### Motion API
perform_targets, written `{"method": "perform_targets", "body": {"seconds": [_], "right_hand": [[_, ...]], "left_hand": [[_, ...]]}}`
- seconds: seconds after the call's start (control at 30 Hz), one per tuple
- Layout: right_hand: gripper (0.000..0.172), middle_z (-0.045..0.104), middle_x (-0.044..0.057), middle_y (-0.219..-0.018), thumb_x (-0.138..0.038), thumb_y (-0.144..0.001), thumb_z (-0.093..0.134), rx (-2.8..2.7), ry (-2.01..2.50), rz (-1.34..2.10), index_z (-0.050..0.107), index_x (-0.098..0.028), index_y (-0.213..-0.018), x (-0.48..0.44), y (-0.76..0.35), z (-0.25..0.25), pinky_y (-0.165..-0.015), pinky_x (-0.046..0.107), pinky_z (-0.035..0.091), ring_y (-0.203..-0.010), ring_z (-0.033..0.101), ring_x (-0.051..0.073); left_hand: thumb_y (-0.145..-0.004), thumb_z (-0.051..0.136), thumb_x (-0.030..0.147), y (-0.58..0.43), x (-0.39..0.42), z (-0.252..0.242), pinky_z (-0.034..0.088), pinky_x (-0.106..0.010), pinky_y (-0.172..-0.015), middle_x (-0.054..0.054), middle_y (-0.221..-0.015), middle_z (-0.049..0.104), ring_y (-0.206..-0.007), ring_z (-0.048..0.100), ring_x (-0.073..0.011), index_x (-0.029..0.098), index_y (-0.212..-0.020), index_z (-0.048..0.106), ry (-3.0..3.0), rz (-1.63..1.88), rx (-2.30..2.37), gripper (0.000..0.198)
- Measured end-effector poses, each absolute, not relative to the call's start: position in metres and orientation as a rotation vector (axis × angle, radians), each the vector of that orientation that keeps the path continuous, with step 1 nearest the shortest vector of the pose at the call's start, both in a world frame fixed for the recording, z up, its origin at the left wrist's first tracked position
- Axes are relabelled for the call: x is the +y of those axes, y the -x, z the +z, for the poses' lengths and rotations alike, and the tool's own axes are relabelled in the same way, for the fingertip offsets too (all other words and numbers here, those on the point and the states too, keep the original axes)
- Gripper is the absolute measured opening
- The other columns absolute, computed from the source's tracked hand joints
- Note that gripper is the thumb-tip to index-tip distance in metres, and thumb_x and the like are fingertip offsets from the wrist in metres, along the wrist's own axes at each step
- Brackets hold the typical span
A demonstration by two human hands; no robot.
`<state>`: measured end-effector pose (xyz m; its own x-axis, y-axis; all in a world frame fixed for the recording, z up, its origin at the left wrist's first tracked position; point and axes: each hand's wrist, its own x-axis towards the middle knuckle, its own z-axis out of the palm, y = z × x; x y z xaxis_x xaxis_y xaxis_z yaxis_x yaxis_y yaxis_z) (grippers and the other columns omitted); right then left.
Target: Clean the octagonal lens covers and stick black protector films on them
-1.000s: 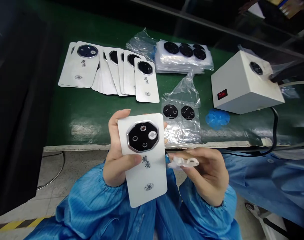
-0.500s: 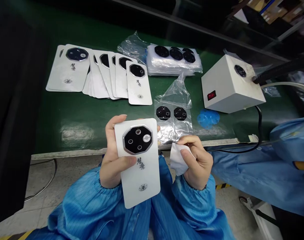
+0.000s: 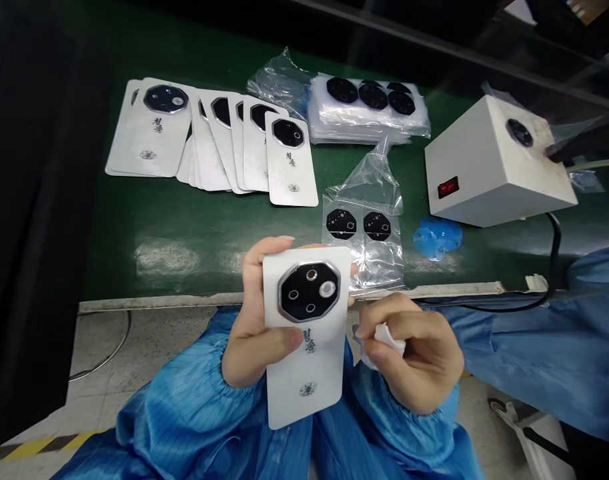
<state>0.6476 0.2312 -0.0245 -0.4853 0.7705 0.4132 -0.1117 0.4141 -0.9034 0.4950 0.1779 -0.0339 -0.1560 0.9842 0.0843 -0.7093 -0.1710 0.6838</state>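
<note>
Bright light; glare on the green bench (image 3: 167,257); edges seem warped.

The long green-topped work counter (image 3: 219,227) ran across the view. At ten o'clock lay an overlapping fan of white rectangular cards (image 3: 209,143), each with a black octagonal lens plate (image 3: 287,133). At twelve sat a stack of clear plastic bags (image 3: 369,127) holding more black octagons (image 3: 373,97), and at one, a single clear bag (image 3: 363,223). At two stood a white box (image 3: 494,163) with a red rocker switch (image 3: 448,187); a crumpled translucent blue piece (image 3: 437,237) lay near it.
</note>
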Motion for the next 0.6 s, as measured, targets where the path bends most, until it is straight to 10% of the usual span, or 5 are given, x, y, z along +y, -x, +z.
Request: {"method": "perform_targets", "body": {"seconds": [0.6], "right_hand": [[0.018,0.062,0.004,-0.082,-0.001,-0.081,0.057,-2.286,0.658,0.436,0.066,-0.01,-0.094,0.215,-0.633,-0.006,-0.064,0.026,0.052,-0.074,0.058,0.012]], "left_hand": [[-0.063,0.048,-0.005,-0.499,0.175,-0.038,0.05,-0.053,-0.082,-0.007,-0.128,0.046,-0.113,0.052,-0.0323,0.033,-0.123,0.035,-0.875,1.774,0.686,0.072]]}}
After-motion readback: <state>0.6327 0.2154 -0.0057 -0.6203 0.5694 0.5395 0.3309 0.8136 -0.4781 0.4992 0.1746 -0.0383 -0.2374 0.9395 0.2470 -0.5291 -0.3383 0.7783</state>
